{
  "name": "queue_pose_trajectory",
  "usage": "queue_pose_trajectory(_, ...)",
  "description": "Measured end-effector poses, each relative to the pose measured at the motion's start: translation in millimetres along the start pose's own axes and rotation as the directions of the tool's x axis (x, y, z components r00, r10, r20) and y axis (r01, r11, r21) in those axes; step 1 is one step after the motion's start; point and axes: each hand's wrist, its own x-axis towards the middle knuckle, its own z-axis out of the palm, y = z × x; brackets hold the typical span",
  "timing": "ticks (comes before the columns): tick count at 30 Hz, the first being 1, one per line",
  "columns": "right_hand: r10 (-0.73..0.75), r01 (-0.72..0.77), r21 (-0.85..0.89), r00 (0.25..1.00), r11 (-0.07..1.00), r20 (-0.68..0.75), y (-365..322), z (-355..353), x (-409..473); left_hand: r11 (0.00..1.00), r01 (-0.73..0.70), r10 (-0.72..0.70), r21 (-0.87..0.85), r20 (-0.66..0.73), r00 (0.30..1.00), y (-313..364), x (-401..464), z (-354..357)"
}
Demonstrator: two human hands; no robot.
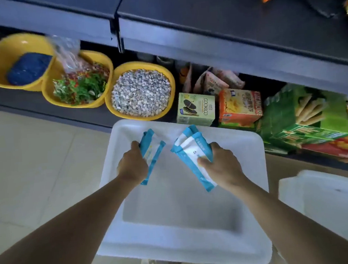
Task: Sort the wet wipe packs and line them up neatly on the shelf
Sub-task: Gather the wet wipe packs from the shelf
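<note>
Single view only: head-worn wide-angle camera, no second view to overlap. Looks forward and steeply down from above person's arms. Both forearms enter from bottom corners and converge toward frame centre. White tub (254,188) sits close below lens, filling lower middle. Floor tiles (25,164) at left. Dark shelf edge (203,44) crosses upper frame, slanting down to right. Lower shelf stock seen from above. Wide-angle bending visible at borders; upper corners blurred.
</note>
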Motion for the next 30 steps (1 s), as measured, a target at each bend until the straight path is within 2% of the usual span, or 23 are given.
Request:
queue_pose_trajectory(5,-0.228,0.235,-0.163,0.972,0.958,0.062,3.4,31.8,36.4,0.999,0.034,-0.035,-0.009,-0.132,0.991,-28.3,22.5,34.6)
queue_pose_trajectory(9,-0.376,0.373,-0.296,0.925,0.88,0.049,-0.4,43.6,50.6,1.0,0.012,-0.011,0.009,-0.154,0.988,-36.8,30.0,43.4)
queue_pose_trajectory(12,-0.478,0.46,-0.406,0.876,0.79,0.062,-6.7,46.5,54.8,0.993,-0.046,0.063,0.106,-0.163,0.985,-38.3,34.3,42.8)
queue_pose_trajectory(16,-0.616,0.575,-0.515,0.78,0.636,0.109,-21.5,50.3,58.1,0.981,-0.144,0.166,0.128,-0.183,0.969,-39.8,31.5,30.9)
queue_pose_trajectory(20,-0.735,0.68,-0.516,0.665,0.521,0.134,-42.9,64.6,61.7,0.956,-0.223,0.253,0.19,-0.154,0.955,-41.6,21.4,22.7)
queue_pose_trajectory(22,-0.779,0.709,-0.527,0.613,0.468,0.132,-51.0,76.0,64.0,0.955,-0.217,0.247,0.203,-0.135,0.96,-43.0,20.4,22.0)
queue_pose_trajectory(30,-0.799,0.66,-0.549,0.601,0.513,-0.025,-55.9,107.5,71.9,0.981,-0.163,0.176,0.109,-0.122,0.977,-39.7,19.8,21.2)
